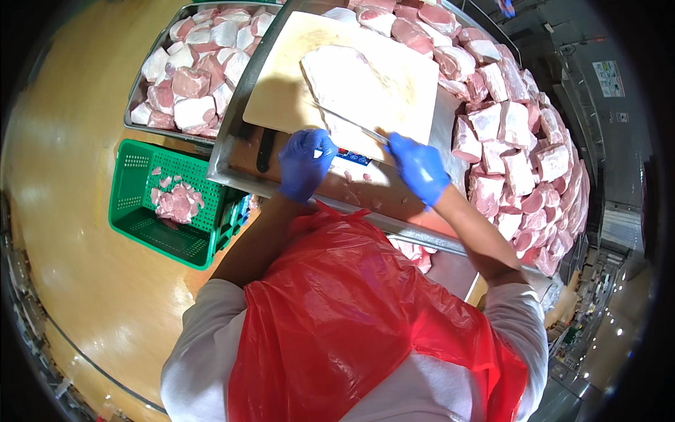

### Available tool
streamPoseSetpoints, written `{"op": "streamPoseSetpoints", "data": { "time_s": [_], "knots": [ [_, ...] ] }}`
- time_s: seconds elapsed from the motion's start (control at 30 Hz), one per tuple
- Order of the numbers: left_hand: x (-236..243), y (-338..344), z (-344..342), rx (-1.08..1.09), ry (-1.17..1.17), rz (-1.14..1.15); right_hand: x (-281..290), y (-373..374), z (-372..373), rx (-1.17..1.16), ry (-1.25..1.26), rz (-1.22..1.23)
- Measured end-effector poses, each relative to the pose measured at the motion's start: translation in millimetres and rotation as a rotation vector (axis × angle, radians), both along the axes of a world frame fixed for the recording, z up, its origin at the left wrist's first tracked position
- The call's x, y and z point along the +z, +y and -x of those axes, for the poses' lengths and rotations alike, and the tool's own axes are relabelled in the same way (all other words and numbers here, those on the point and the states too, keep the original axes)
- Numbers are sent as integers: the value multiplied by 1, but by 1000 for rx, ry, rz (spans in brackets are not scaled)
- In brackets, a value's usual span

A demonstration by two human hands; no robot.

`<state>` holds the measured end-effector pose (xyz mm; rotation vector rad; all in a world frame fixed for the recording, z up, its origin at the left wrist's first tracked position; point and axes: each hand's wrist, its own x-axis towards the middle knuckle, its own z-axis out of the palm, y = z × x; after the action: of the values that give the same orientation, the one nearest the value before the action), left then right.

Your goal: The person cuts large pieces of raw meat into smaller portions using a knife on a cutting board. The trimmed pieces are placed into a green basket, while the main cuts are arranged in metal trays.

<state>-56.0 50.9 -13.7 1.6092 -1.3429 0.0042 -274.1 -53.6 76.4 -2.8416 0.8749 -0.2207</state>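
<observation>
A large pale slab of meat (351, 74) lies on the cream cutting board (278, 88) in front of me. My right hand (420, 169), in a blue glove, is closed around the handle of a knife (355, 124). The thin blade points left across the near part of the slab. At the board's near edge, my left hand (307, 163), also gloved in blue, is curled closed. A small white spot shows between its fingers, too little to name. Left of that hand, a second knife with a black handle (265, 149) rests on the metal table.
Cut meat blocks (520, 151) are heaped on the right. A metal tub (131, 112) full of meat pieces stands at the far left. Below it, a green basket (130, 204) holds small trimmings. Meat scraps (365, 177) dot the table (235, 158) near its front edge.
</observation>
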Motion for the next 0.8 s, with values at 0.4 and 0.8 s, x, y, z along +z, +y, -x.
{"op": "streamPoseSetpoints", "data": {
  "time_s": [0.4,0.8],
  "knots": [
    [31,-25,25,-33,-46,1,17,-5,-7,-80,-179,13],
    [2,-12,27,-19,259,129,-1,-8,12,-59,386,-32]
  ]
}}
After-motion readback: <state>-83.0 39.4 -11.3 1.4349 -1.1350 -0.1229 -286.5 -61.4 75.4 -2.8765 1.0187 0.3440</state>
